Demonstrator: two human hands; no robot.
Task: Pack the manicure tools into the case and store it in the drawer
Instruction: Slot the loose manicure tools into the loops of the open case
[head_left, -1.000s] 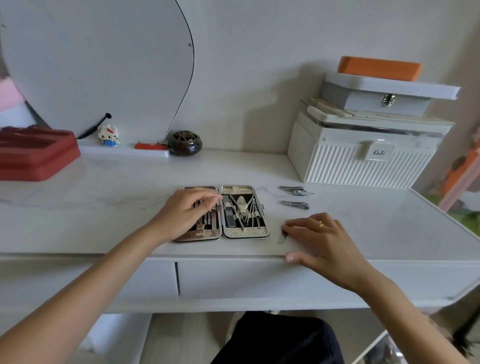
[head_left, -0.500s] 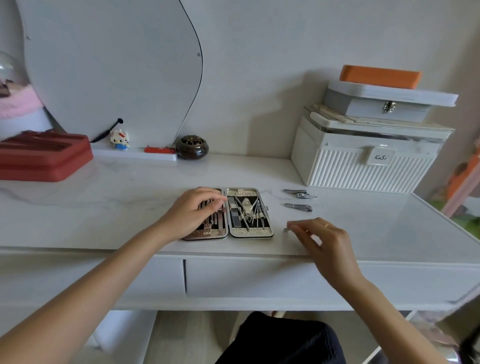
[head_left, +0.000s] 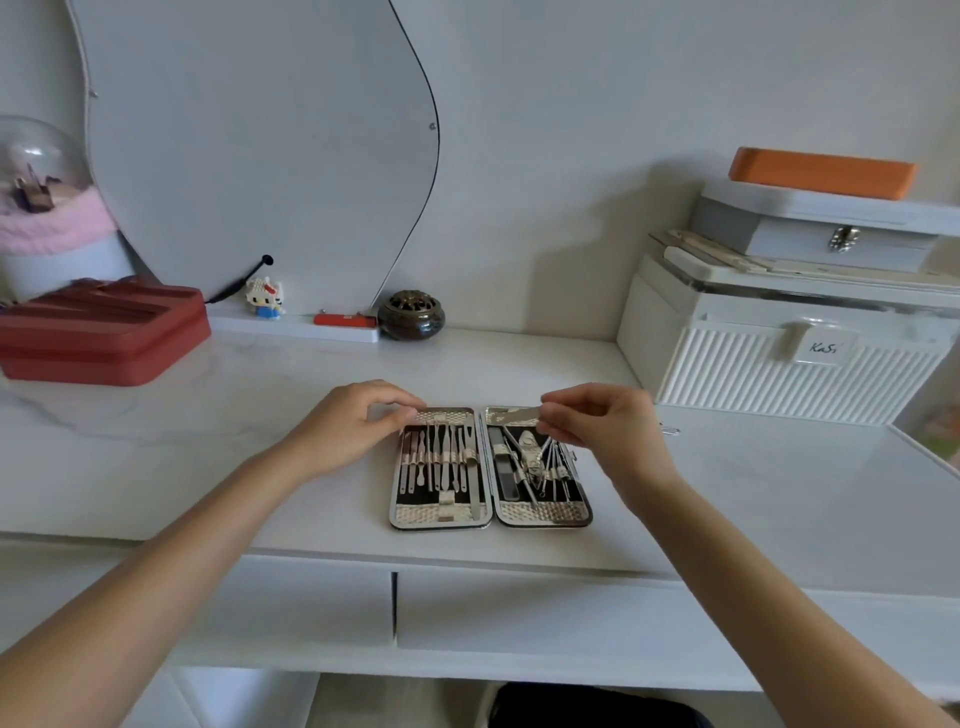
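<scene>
The open manicure case (head_left: 491, 514) lies flat near the front edge of the white desk, both halves lined with several metal tools under elastic straps. My left hand (head_left: 348, 428) rests on the case's top left corner, fingers curled at its edge. My right hand (head_left: 602, 431) hovers over the right half and pinches a thin flat metal tool (head_left: 519, 414) that points left. A small part of a nail clipper (head_left: 670, 429) shows just right of my right hand. Two closed drawer fronts (head_left: 519, 613) sit below the desk top.
A white ribbed box (head_left: 779, 358) with a grey box and an orange block stacked on it stands at the right. A red tray (head_left: 104, 332), a dark round pot (head_left: 411, 314) and a curved mirror (head_left: 260, 156) stand along the back and left.
My right hand lifted a thin metal tool off the desk near the front edge and carried it up over the case's right half. My left hand shifted to the case's top left corner.
</scene>
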